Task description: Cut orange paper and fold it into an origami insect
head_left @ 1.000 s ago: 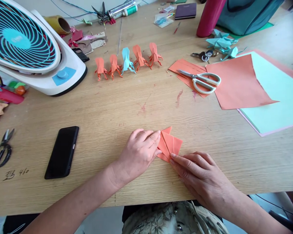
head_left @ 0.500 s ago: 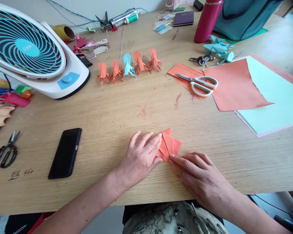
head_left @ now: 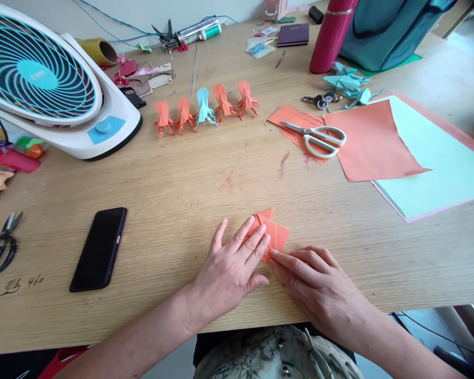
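Note:
A small folded orange paper (head_left: 275, 233) lies on the wooden table (head_left: 181, 179) near its front edge. My left hand (head_left: 233, 263) lies flat on the paper's left part, fingers stretched out and spread, covering part of it. My right hand (head_left: 314, 281) rests beside it on the right, fingers extended, with the index fingertip pressing the paper's lower edge. Neither hand grips anything.
A black phone (head_left: 98, 247) lies at the left. Small black scissors (head_left: 0, 247) sit at the far left. A row of origami figures (head_left: 205, 108), white-handled scissors (head_left: 319, 139) on orange sheets (head_left: 375, 142), a light green sheet (head_left: 438, 163), a fan (head_left: 51, 84) and a red bottle (head_left: 332, 31) stand farther back.
My left hand has slid right over the folded paper and its fingers have spread. My right hand stays at the paper's lower edge.

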`<action>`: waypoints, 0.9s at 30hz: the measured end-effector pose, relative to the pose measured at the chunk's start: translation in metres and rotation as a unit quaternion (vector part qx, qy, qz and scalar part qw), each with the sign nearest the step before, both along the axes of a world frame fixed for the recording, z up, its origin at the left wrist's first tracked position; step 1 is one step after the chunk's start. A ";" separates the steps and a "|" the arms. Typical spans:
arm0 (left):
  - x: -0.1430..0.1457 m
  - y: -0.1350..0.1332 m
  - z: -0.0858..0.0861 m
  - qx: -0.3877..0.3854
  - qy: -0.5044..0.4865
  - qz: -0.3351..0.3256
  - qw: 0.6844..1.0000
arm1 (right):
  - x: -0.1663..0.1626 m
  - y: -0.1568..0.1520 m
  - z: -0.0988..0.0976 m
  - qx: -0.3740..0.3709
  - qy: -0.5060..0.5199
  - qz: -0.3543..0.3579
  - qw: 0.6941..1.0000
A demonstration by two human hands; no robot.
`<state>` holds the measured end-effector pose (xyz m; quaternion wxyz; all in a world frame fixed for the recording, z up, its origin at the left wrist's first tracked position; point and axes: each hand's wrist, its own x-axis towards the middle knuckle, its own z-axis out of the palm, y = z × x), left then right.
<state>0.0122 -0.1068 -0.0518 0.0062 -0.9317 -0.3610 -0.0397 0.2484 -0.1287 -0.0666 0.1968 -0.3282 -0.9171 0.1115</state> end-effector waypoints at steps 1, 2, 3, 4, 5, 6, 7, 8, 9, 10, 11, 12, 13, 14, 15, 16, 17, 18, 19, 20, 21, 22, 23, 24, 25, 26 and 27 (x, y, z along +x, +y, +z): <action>0.000 -0.003 0.000 -0.004 0.002 -0.008 1.000 | 0.000 -0.001 0.000 -0.001 -0.001 0.000 1.000; 0.000 -0.006 0.000 -0.009 0.002 -0.016 1.000 | 0.000 -0.001 0.000 -0.003 -0.003 0.001 1.000; 0.000 -0.009 -0.001 -0.014 0.002 -0.021 1.000 | 0.000 -0.002 0.000 -0.006 -0.008 0.002 1.000; -0.001 -0.011 -0.002 -0.019 0.002 -0.021 1.000 | 0.001 -0.002 0.001 -0.009 -0.012 0.004 1.000; -0.001 -0.013 -0.003 -0.022 0.000 -0.019 1.000 | 0.001 -0.003 0.002 -0.010 -0.015 0.004 1.000; -0.001 -0.014 -0.005 -0.025 -0.002 -0.017 1.000 | 0.002 -0.002 0.004 -0.011 -0.016 0.003 1.000; -0.002 -0.015 -0.006 -0.027 -0.005 -0.015 1.000 | 0.002 -0.001 0.006 -0.012 -0.015 0.004 1.000; -0.002 -0.015 -0.007 -0.027 -0.008 -0.014 1.000 | 0.003 0.002 0.009 -0.012 -0.009 0.008 1.000; -0.002 -0.015 -0.008 -0.026 -0.013 -0.014 0.999 | 0.003 0.006 0.013 -0.016 0.000 0.013 1.000; -0.002 -0.015 -0.009 -0.024 -0.018 -0.015 0.999 | 0.003 0.011 0.018 -0.024 0.010 0.022 0.999; -0.002 -0.016 -0.009 -0.024 -0.023 -0.015 0.999 | 0.002 0.017 0.022 -0.034 0.026 0.027 0.999; -0.002 -0.016 -0.010 -0.026 -0.027 -0.013 0.999 | 0.001 0.024 0.026 -0.049 0.037 0.024 0.998; -0.001 -0.016 -0.009 -0.029 -0.030 -0.012 0.999 | -0.002 0.031 0.029 -0.061 0.052 0.021 0.997; 0.000 -0.017 -0.009 -0.035 -0.031 -0.011 0.999 | -0.005 0.039 0.031 -0.070 0.062 0.015 0.995; 0.002 -0.018 -0.008 -0.040 -0.032 -0.010 0.999 | -0.009 0.046 0.032 -0.080 0.071 0.013 0.994; 0.003 -0.018 -0.008 -0.045 -0.032 -0.007 0.998 | -0.014 0.053 0.031 -0.083 0.079 0.020 0.993; 0.004 -0.019 -0.007 -0.047 -0.031 -0.004 0.998 | -0.018 0.060 0.029 -0.086 0.088 0.025 0.992; 0.006 -0.020 -0.006 -0.048 -0.031 -0.002 0.998 | -0.022 0.065 0.026 -0.090 0.091 0.026 0.991; 0.007 -0.021 -0.006 -0.048 -0.031 0.000 0.998 | -0.026 0.070 0.022 -0.087 0.092 0.022 0.992; 0.008 -0.021 -0.006 -0.046 -0.032 0.003 0.998 | -0.029 0.073 0.018 -0.083 0.091 0.020 0.992; 0.008 -0.022 -0.007 -0.043 -0.035 0.005 0.998 | -0.031 0.075 0.014 -0.077 0.090 0.015 0.993; 0.008 -0.022 -0.007 -0.037 -0.041 0.006 0.998 | -0.032 0.076 0.010 -0.072 0.090 0.009 0.993; 0.008 -0.022 -0.008 -0.031 -0.048 0.005 0.998 | -0.033 0.077 0.008 -0.067 0.091 0.003 0.994; 0.007 -0.022 -0.009 -0.026 -0.056 0.005 0.998 | -0.033 0.077 0.005 -0.065 0.091 -0.004 0.994; 0.007 -0.021 -0.010 -0.021 -0.063 0.004 0.998 | -0.032 0.076 0.004 -0.064 0.090 -0.008 0.994; 0.006 -0.021 -0.012 -0.019 -0.068 0.003 0.998 | -0.032 0.076 0.003 -0.064 0.088 -0.010 0.994; 0.006 -0.020 -0.013 -0.019 -0.071 0.002 0.997 | -0.031 0.075 0.003 -0.064 0.085 -0.008 0.994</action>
